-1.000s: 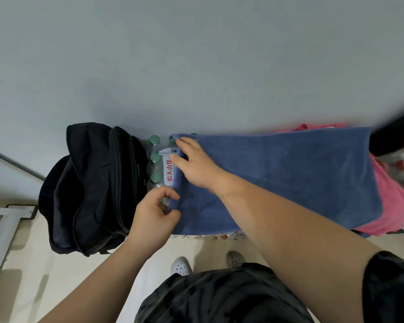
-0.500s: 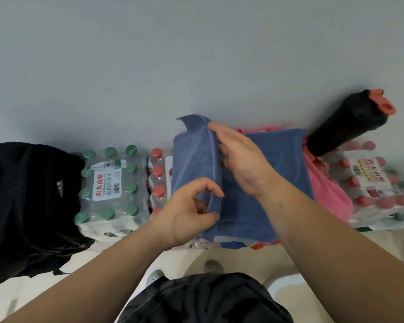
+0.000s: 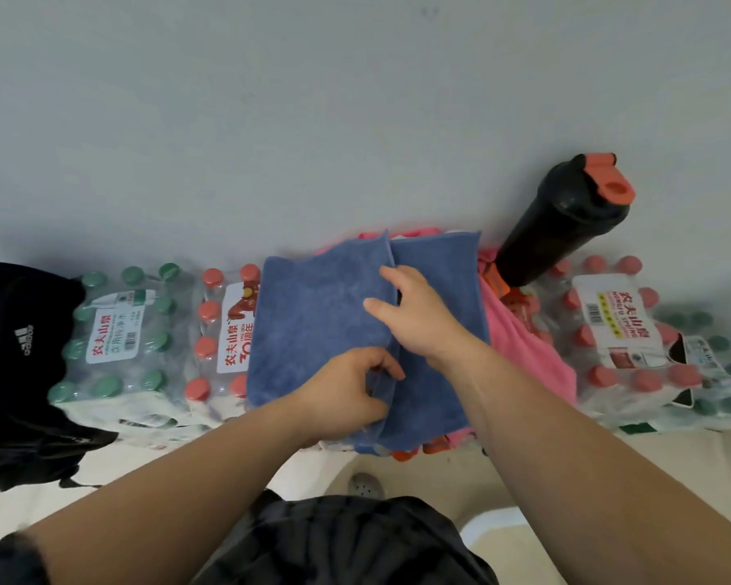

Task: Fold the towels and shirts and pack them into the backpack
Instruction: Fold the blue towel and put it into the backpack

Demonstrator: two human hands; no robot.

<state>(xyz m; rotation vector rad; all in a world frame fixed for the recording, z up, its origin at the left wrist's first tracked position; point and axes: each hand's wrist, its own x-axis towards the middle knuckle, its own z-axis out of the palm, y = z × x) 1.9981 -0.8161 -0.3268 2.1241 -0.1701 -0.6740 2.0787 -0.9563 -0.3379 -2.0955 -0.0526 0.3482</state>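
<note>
A blue towel (image 3: 313, 327) lies partly folded on top of shrink-wrapped bottle packs, its left half turned over toward the right. My left hand (image 3: 347, 390) pinches the folded edge near the towel's front. My right hand (image 3: 418, 314) holds the same edge farther back, fingers curled over it. A pink cloth (image 3: 524, 348) lies beneath the towel and sticks out to the right. The black backpack (image 3: 13, 365) sits at the far left, partly cut off by the frame.
Packs of green-capped bottles (image 3: 119, 339) and red-capped bottles (image 3: 625, 331) line the grey wall. A black shaker bottle with an orange lid (image 3: 566, 213) stands behind the pink cloth. Pale floor lies in front, with my shoes below.
Both hands carried the towel's left edge rightward, folding it over the middle. The view swung right, so the backpack slid to the left edge and the shaker bottle came into view.
</note>
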